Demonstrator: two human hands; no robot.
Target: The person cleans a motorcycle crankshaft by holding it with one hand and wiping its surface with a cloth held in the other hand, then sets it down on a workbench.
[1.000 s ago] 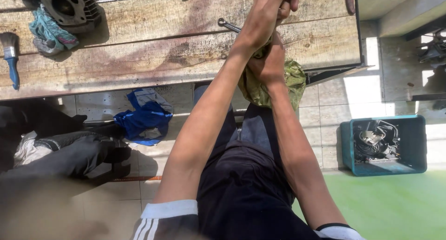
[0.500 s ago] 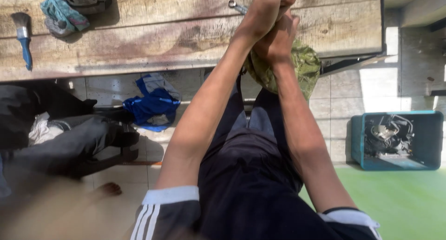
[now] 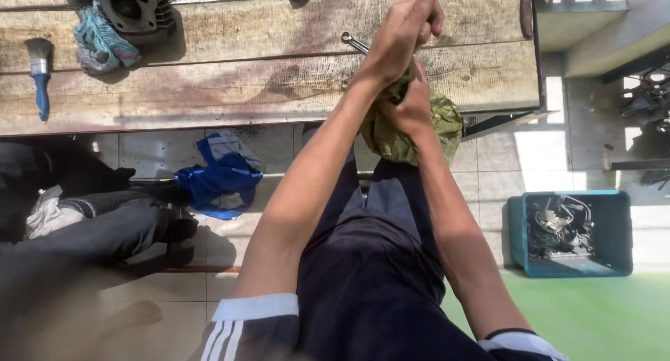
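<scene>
Apparently both hands were busy with one green cloth, which hung bunched in the upper middle of the frame, just below the front edge of the wooden tabletop. The left hand was clenched in a fist above the cloth, and its grip closed on the top of the bundle; the right hand sat directly under it, fingers wrapped around the cloth from the other side. What was inside the cloth (if anything) I could not tell, because the folds covered it. A metal wrench lay on the tabletop just beside the left wrist; whether the fist touched it was not clear.

To do such wiping or wringing well, I judged that the two fists should turn against each other firmly, with the cloth kept short between them, so that it would not slip loose. The elbow needed care too, since the wrench was near and could be pushed off the edge.

Further away, a blue-handled brush was at the upper left, a dark engine part near it, a blue rag on the tiled floor, and a teal crate at the right.
</scene>
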